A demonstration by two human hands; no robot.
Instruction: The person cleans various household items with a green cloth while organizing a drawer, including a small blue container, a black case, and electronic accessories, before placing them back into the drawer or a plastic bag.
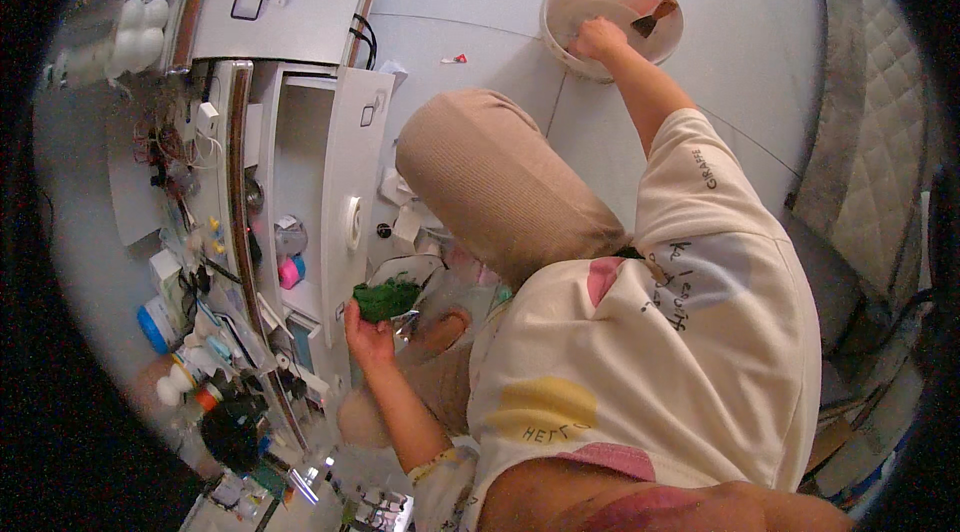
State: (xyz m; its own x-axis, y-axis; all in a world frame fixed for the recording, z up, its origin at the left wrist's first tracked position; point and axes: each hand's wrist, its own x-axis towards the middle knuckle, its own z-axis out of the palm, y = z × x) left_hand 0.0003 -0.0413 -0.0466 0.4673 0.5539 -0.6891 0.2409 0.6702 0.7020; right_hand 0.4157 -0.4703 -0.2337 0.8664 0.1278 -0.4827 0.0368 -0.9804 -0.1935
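Note:
At the left, beside the open drawer, my left hand [372, 337] is closed on a crumpled dark green scrubbing cloth [388, 298]. A white bin [428, 270] stands beside the cloth. My right arm stretches out to a round, pale basin [668, 50] on the floor. Inside it, my right hand [598, 37] is closed with its fingertips down; what they grip, if anything, is hidden. A brush [655, 18] with a reddish-brown handle and dark bristles rests in the basin, just right of that hand.
An open white drawer [335, 202] juts out from the cabinet on the left. Above it, a cluttered desktop [215, 272] holds cables and bottles. A small red and white scrap [455, 59] lies on the tiled floor. A quilted grey couch [875, 112] lines the right side.

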